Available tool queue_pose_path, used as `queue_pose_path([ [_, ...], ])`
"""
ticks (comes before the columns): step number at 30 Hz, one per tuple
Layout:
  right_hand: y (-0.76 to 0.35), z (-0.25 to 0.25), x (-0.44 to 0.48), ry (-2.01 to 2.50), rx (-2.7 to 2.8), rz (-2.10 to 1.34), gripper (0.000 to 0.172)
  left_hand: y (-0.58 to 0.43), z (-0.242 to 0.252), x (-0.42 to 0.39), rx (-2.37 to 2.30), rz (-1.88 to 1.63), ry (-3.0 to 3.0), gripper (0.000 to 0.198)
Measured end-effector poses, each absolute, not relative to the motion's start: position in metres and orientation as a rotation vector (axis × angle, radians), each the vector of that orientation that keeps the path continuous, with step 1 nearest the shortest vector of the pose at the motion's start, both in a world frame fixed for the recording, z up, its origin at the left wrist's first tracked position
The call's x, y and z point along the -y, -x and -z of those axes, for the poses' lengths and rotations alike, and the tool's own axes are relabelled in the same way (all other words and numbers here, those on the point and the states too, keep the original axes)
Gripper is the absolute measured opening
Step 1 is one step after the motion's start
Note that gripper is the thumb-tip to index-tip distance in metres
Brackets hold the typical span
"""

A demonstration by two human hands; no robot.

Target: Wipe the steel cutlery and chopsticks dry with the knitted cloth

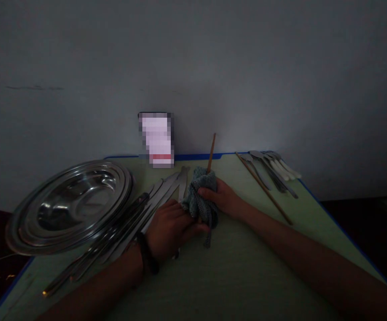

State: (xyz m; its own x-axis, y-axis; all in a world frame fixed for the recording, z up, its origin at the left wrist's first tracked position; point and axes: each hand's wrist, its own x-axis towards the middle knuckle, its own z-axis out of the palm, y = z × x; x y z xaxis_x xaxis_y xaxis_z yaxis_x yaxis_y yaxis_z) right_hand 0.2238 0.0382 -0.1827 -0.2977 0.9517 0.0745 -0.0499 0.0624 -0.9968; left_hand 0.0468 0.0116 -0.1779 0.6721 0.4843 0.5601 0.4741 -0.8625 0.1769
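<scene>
A grey-blue knitted cloth [202,189] is bunched around a wooden chopstick [212,151], whose thin end sticks up out of it. My right hand [223,196] is closed on the cloth from the right side, thumb across its front. On the lower left, my left hand [171,229] grips the lower part of the chopstick just under the cloth; its fingertips are partly hidden. A dark band circles the left wrist. Beside and behind that hand lies a pile of metal cutlery [143,207], with table knives among it.
Stacked steel bowls or plates [76,205] stand on the left of the pale green table [233,276]. A lit phone [158,140] leans on the wall [263,67]. On the right lie another chopstick [267,191], several metal utensils and some white-handled cutlery [282,167].
</scene>
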Motion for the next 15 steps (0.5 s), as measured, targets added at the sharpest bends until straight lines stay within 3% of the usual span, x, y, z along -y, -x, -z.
queue_pose_path([
  [5, -0.218, 0.184, -0.031, 0.924, 1.497, -1.424, 0.046, -0.047, 0.18, -0.012, -0.856, -0.947, -2.815, 0.047],
  [15, -0.212, 0.181, -0.031, 0.886, 1.398, -1.473, 0.033, -0.049, 0.18, -0.01, -1.065, -0.875, -2.76, 0.054],
])
